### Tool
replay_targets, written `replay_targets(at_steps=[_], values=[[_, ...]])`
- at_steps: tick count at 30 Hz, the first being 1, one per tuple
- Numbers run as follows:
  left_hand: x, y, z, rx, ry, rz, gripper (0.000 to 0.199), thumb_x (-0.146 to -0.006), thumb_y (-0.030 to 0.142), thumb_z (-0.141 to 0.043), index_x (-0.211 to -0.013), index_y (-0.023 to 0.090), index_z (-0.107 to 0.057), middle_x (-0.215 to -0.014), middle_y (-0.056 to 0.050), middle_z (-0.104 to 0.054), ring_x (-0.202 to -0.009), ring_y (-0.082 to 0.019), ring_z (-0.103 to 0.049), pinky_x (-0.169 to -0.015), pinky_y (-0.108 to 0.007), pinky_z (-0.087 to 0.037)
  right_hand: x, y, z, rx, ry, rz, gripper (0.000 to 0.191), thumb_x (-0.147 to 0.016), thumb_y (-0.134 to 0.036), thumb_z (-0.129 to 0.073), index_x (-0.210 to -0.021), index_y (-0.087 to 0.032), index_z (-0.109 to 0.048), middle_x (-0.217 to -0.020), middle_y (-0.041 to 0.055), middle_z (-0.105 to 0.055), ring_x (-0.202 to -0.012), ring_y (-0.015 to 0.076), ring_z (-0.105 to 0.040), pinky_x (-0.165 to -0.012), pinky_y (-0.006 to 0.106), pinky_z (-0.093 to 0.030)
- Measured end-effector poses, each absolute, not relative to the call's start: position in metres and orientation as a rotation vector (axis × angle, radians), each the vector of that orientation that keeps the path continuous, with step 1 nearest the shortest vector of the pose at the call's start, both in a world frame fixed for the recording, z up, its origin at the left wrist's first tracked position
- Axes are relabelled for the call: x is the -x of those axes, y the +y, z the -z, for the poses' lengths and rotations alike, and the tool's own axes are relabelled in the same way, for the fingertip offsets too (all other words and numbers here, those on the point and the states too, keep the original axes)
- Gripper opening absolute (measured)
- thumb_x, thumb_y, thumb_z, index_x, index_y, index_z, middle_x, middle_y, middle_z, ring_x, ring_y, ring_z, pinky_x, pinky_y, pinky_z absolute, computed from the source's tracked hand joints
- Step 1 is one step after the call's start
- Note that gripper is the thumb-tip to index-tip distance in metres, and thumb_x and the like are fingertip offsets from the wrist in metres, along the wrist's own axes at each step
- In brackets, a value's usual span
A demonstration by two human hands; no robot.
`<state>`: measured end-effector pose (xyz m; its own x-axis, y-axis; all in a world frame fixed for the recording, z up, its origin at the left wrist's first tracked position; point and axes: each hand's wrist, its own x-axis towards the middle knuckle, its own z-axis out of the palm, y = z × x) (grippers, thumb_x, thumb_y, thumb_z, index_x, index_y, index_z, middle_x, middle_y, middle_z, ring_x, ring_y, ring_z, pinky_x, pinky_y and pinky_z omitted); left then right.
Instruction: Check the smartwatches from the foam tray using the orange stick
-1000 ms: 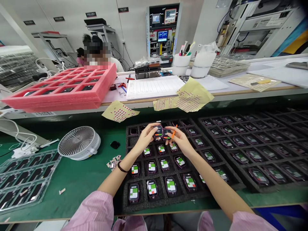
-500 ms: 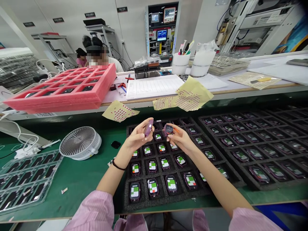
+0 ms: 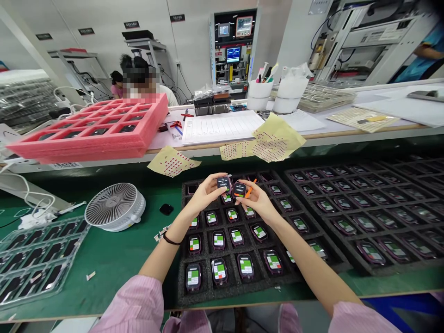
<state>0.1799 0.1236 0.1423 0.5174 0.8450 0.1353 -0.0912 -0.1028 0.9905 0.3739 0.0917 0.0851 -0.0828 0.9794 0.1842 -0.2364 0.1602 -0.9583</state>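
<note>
Near the back of a black foam tray (image 3: 204,294), my left hand (image 3: 207,193) holds a purple-cased watch (image 3: 224,183), its dark screen with white text facing up. Just to its right, my right hand (image 3: 255,200) grips a second watch (image 3: 239,189) and also an orange stick (image 3: 250,188). Both hands are above the tray, close together. Rows of watches with green and white screens sit in the tray's compartments below them. Some compartments are hidden behind my hands and forearms.
More foam trays of watches (image 3: 347,225) lie on the right. A round fan (image 3: 116,206), a dark watch face (image 3: 166,209) and a clear plastic tray (image 3: 74,259) are on the left. A pink foam tray (image 3: 138,148) rests on the shelf; a person sits behind it.
The watch in my left hand has turned from edge-on to screen up and moved right, closer to the other watch. The orange stick now shows more clearly in my right hand.
</note>
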Motion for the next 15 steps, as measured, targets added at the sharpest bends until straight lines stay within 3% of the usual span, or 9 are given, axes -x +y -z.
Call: replay_targets(at_steps=[5,11,15], values=[[-0.1823,0.127,-0.1351,-1.475,0.688,-0.969,0.047,-0.075,0.032,-0.071,-0.116,0.017,-0.054,-0.11,-0.009,-0.062,-0.087,-0.015,-0.059,-0.071,-0.024,-0.048,-0.3729,0.0959,-0.0758,0.852,-1.236,-1.228,0.05,-0.075,-0.034,-0.072,-0.121,-0.027,-0.052,-0.091,0.0031,-0.059,-0.069,0.0174,-0.066,-0.04,0.022,-0.045],[-0.1826,0.129,-0.1346,-1.466,0.73,-0.961,0.045,-0.081,0.044,-0.063,-0.117,0.018,-0.056,-0.104,-0.008,-0.063,-0.068,-0.01,-0.056,-0.047,-0.018,-0.032,-0.3736,0.0965,-0.0744,0.871,-1.246,-1.216,0.05,-0.076,-0.037,-0.071,-0.121,-0.026,-0.051,-0.087,0.0022,-0.057,-0.069,0.0185,-0.066,-0.041,0.023,-0.045],[-0.1823,0.1289,-0.1335,-1.467,0.729,-0.966,0.044,-0.081,0.044,-0.063,-0.117,0.018,-0.057,-0.102,-0.008,-0.063,-0.066,-0.009,-0.055,-0.045,-0.018,-0.028,-0.3729,0.0946,-0.079,0.88,-1.234,-1.223,0.048,-0.076,-0.038,-0.07,-0.119,-0.026,-0.053,-0.09,0.0024,-0.056,-0.067,0.0172,-0.066,-0.04,0.022,-0.044]])
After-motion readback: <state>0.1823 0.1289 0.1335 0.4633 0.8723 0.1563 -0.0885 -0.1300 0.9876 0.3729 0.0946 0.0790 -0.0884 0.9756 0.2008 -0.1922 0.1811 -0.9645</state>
